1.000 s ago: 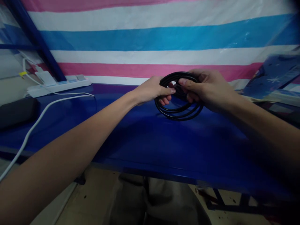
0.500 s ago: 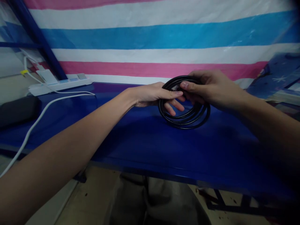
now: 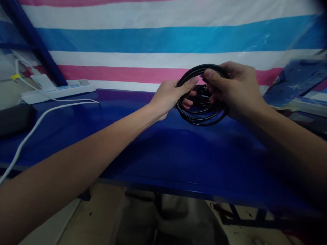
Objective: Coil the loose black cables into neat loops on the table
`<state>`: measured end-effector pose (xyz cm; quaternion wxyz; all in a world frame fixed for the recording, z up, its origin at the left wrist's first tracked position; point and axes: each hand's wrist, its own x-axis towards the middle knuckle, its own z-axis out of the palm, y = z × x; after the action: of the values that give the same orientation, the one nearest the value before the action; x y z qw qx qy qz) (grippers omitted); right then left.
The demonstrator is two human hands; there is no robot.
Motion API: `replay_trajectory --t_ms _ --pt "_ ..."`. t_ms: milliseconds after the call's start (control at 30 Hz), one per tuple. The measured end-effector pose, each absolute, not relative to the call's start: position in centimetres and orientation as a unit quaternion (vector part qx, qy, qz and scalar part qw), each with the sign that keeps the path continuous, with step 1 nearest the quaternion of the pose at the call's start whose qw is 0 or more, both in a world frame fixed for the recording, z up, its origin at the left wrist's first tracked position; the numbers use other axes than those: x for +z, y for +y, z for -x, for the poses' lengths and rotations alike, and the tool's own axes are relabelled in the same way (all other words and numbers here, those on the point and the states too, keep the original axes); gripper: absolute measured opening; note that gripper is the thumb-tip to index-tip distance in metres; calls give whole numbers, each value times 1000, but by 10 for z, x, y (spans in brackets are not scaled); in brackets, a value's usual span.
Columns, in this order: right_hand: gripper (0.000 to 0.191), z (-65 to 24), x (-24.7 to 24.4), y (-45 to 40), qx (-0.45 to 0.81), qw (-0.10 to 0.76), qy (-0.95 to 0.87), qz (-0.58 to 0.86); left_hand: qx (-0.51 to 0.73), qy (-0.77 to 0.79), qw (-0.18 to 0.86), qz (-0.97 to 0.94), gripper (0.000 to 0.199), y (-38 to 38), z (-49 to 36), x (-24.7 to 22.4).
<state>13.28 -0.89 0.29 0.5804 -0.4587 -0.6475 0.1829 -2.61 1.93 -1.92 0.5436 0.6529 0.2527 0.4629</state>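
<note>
A coiled black cable [image 3: 204, 123] is held up in loops above the blue tabletop [image 3: 163, 153], between my two hands. My left hand [image 3: 176, 95] grips the left side of the coil, thumb on top and fingers curled through the loops. On the other side, my right hand [image 3: 237, 83] is closed round the upper right of the loops, its thumb pressed against the cable. Within the ring, more black strands show behind the fingers. The cable's ends cannot be made out clearly.
A white power strip [image 3: 58, 93] with a plugged-in white adapter [image 3: 43, 81] lies at the back left. From there a white cord [image 3: 38, 125] runs across the table's left. A dark case [image 3: 16, 120] lies at the left edge. A blue box [image 3: 291, 81] stands at the right.
Both hands have lifted the coil higher, and the ring has tilted so that its inside shows more. The right wrist is more upright. The whole view has shifted slightly.
</note>
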Motion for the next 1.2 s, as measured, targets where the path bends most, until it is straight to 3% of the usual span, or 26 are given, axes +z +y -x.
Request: replay_trajectory --t_ms 200,333,400,467,600,733,900,1200 --pt "22 -132 -1 -4 184 592 -630 468 425 230 637 -601 37 10 19 -18" --pt "19 -131 2 -5 242 597 -623 443 468 202 630 -586 40 9 19 -11" --pt "17 -131 2 -5 283 594 -612 438 472 181 625 -594 31 12 22 -8" --pt "16 -131 1 -4 277 590 -621 434 472 176 609 -612 15 16 26 -6" --pt "17 -129 -2 -4 183 561 -685 427 486 227 572 -621 24 26 32 -11" --pt "13 -124 -8 -5 169 548 -692 438 422 271 577 -644 17 33 36 -21" --pt "15 -128 -16 -1 196 559 -676 438 343 323 491 -732 5 40 41 -33" --pt "14 -145 -19 6 313 432 -728 431 329 331 402 -788 5 44 44 -36"
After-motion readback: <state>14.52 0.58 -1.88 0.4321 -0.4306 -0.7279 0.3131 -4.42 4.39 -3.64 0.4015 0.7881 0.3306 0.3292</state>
